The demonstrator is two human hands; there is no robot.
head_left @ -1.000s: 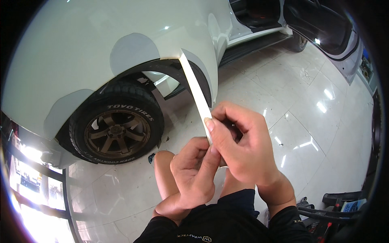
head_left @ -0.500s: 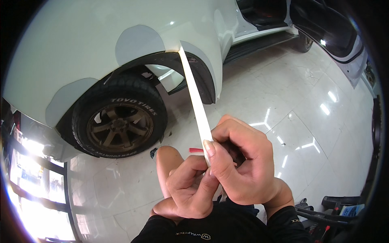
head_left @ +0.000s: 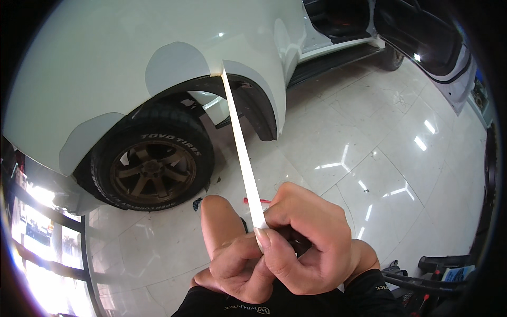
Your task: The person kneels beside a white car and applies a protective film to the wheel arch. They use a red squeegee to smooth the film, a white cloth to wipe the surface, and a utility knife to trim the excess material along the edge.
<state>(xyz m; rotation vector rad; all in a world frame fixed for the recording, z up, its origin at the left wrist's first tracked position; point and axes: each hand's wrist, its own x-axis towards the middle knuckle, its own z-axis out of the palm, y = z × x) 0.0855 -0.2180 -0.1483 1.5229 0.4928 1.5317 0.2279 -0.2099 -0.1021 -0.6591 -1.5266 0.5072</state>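
Observation:
A long narrow white film strip stretches from the edge of the car's wheel arch down to my two hands. Its far end meets the white fender between two grey patches. My right hand is closed, thumb and curled fingers pinching the strip's near part. Pressed up against it, my left hand is also closed, its fingers pinched at the strip's near end. That end is hidden among the fingers of both hands.
A black tyre with a bronze wheel sits under the arch. Rounded grey patches mark the fender edge. My bare knee is near my left hand. A small red object shows behind the strip. An open car door stands far right.
Both hands have moved down toward my body, away from the wheel arch. A longer stretch of the strip now shows between arch and fingers. The view has shifted slightly.

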